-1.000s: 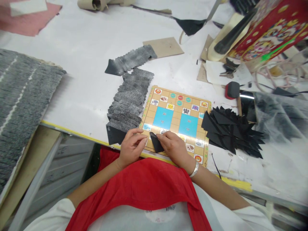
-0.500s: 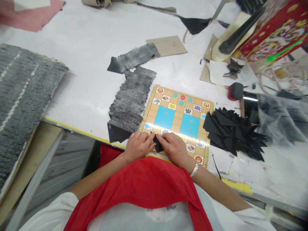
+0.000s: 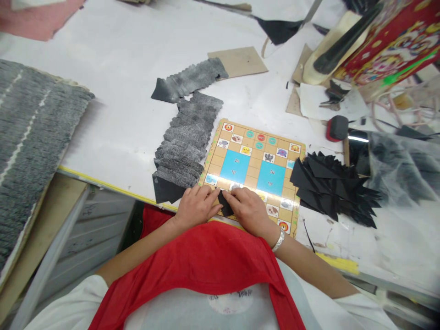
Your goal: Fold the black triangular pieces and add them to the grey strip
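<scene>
A small black piece of sheet material [image 3: 226, 207], perhaps leather, lies on the near edge of a printed animal game board [image 3: 253, 169]. My left hand [image 3: 197, 204] pinches its left side, thumb and forefinger close together. From the other side my right hand [image 3: 248, 210] presses its fingertips on the same piece, partly covering it. Left of the board runs an overlapping row of grey-black pieces [image 3: 187, 142], the nearest one plain black. To the right lies a heap of pointed black pieces [image 3: 335, 188].
A second grey row [image 3: 192, 80] touches a cardboard piece [image 3: 240, 63] farther back. Stacked grey strips [image 3: 30, 133] lie at the left. A black-and-red object [image 3: 337, 128], clear plastic [image 3: 402, 169] and a red printed bag [image 3: 398, 50] are at the right.
The view has shifted slightly. My left fingers have moved a little on the black piece, and my right hand stays almost in place.
</scene>
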The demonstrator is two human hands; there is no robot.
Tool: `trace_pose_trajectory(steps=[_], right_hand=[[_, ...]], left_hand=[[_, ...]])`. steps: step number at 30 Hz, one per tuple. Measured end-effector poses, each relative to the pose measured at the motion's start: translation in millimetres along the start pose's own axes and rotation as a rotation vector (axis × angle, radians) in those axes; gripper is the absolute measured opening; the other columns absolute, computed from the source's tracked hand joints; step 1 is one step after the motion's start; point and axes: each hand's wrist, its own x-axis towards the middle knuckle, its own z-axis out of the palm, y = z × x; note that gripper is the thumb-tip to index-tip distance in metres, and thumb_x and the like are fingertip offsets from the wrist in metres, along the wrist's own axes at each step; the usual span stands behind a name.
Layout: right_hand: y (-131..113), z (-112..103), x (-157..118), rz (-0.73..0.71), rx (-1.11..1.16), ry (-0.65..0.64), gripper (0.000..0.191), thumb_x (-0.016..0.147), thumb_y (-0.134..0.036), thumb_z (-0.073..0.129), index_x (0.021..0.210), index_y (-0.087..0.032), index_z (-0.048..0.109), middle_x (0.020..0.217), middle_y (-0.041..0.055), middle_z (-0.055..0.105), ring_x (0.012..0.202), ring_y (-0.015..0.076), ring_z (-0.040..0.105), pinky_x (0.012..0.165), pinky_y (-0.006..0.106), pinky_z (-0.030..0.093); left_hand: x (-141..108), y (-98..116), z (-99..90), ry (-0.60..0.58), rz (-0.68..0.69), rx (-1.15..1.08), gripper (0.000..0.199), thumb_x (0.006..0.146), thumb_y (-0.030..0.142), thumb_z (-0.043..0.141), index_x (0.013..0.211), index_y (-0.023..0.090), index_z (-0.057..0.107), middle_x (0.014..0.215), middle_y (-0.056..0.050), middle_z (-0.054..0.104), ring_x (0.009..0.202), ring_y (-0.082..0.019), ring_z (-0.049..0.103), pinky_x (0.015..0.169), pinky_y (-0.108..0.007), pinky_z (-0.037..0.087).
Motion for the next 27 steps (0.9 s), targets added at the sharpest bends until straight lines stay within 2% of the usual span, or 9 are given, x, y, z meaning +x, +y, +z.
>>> trace_pose_trajectory(steps=[2, 4, 6, 8, 11, 15, 22, 27], right_hand=[[-1, 0, 1, 0.008, 0.007, 0.009, 0.027, 0.093, -0.022, 0.043, 0.113, -0.013, 0.059, 0.091, 0.0083, 0.060, 0.080, 0.0193, 0.049, 0.068, 0.031, 0.037], [-2, 0, 3, 0.012, 0.013, 0.013, 0.027, 0.093, -0.021, 0.043, 0.112, -0.012, 0.059, 0.090, 0.0081, 0.060, 0.080, 0.0191, 0.048, 0.069, 0.031, 0.037], [-2, 1, 4, 0.016, 0.015, 0.012, 0.026, 0.093, -0.021, 0.043, 0.112, -0.012, 0.059, 0.089, 0.0079, 0.060, 0.079, 0.0193, 0.048, 0.068, 0.031, 0.037], [-2, 2, 4, 0.017, 0.020, 0.021, 0.026, 0.093, -0.021, 0.043, 0.110, -0.012, 0.060, 0.088, 0.0079, 0.060, 0.079, 0.0194, 0.047, 0.068, 0.031, 0.038], [3, 3, -3, -0.008, 0.042, 0.068, 0.026, 0.093, -0.020, 0.042, 0.111, -0.012, 0.060, 0.090, 0.0086, 0.061, 0.080, 0.0188, 0.048, 0.070, 0.030, 0.039], [10, -3, -23, -0.029, 0.064, 0.113, 0.027, 0.093, -0.018, 0.042, 0.113, -0.011, 0.058, 0.095, 0.0092, 0.062, 0.083, 0.0181, 0.049, 0.072, 0.030, 0.040], [10, -9, -42, -0.019, 0.032, 0.086, 0.026, 0.093, -0.018, 0.041, 0.113, -0.011, 0.058, 0.095, 0.0108, 0.061, 0.085, 0.0192, 0.049, 0.071, 0.032, 0.041], [10, -10, -43, -0.045, 0.003, 0.051, 0.027, 0.094, -0.018, 0.039, 0.112, -0.011, 0.058, 0.093, 0.0113, 0.060, 0.082, 0.0191, 0.048, 0.069, 0.032, 0.041]], left_hand=[[-1, 0, -2.0, 0.024, -0.034, 0.005, 0.048, 0.086, 0.052, 0.046, 0.116, 0.016, 0.058, 0.096, -0.010, 0.063, 0.084, -0.023, 0.055, 0.066, -0.035, 0.038], [-2, 3, 0.3, 0.132, -0.027, -0.017, 0.049, 0.087, 0.048, 0.047, 0.119, 0.011, 0.055, 0.106, -0.013, 0.063, 0.095, -0.026, 0.057, 0.076, -0.037, 0.042], [-3, 7, 6.5, 0.235, 0.042, -0.074, 0.047, 0.089, 0.040, 0.046, 0.124, 0.008, 0.050, 0.114, -0.015, 0.062, 0.107, -0.026, 0.055, 0.088, -0.037, 0.042], [-4, 11, 14.0, 0.270, 0.118, -0.121, 0.045, 0.090, 0.033, 0.044, 0.127, 0.007, 0.047, 0.114, -0.016, 0.063, 0.110, -0.024, 0.056, 0.094, -0.035, 0.042], [-4, 15, 20.7, 0.275, 0.140, -0.122, 0.046, 0.089, 0.031, 0.045, 0.128, 0.006, 0.044, 0.110, -0.016, 0.065, 0.106, -0.025, 0.059, 0.092, -0.036, 0.045], [-3, 14, 18.2, 0.284, 0.159, -0.103, 0.048, 0.088, 0.031, 0.048, 0.127, 0.004, 0.043, 0.108, -0.017, 0.065, 0.103, -0.025, 0.061, 0.090, -0.034, 0.048], [-1, 19, 13.5, 0.210, 0.135, -0.046, 0.052, 0.089, 0.038, 0.047, 0.129, 0.006, 0.044, 0.110, -0.017, 0.065, 0.103, -0.026, 0.060, 0.087, -0.037, 0.047], [1, 23, 11.9, 0.173, 0.145, 0.036, 0.045, 0.089, 0.042, 0.048, 0.121, 0.013, 0.056, 0.112, -0.012, 0.065, 0.103, -0.026, 0.060, 0.082, -0.037, 0.045]])
